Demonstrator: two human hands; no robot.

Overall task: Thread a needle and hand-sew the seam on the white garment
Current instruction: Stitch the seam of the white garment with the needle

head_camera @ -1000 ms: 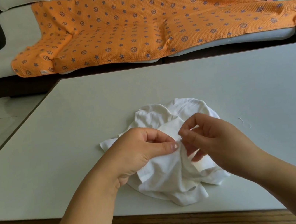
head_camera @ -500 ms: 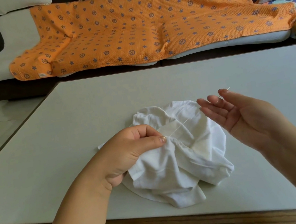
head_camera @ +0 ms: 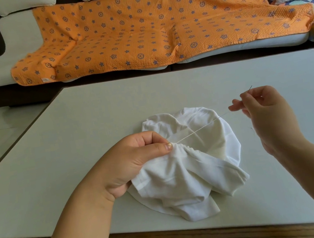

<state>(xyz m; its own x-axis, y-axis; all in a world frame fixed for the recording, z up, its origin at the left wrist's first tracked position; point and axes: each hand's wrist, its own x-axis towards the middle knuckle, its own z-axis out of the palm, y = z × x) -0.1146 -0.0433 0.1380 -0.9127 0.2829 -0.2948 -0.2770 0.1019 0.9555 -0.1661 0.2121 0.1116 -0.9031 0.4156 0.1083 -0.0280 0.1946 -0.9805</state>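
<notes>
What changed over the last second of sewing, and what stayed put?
The right hand, pinching the needle, moved from beside the left hand out to the right, pulling the thread taut. The left hand kept gripping the white garment, which stayed bunched on the table.

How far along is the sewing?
Done: the needle is threaded; a few puckered stitches sit by the left hand. In hand: the right hand pinches the needle, holding thread taut from the white garment. Left: more seam and tying off; how much, I can't tell.
</notes>
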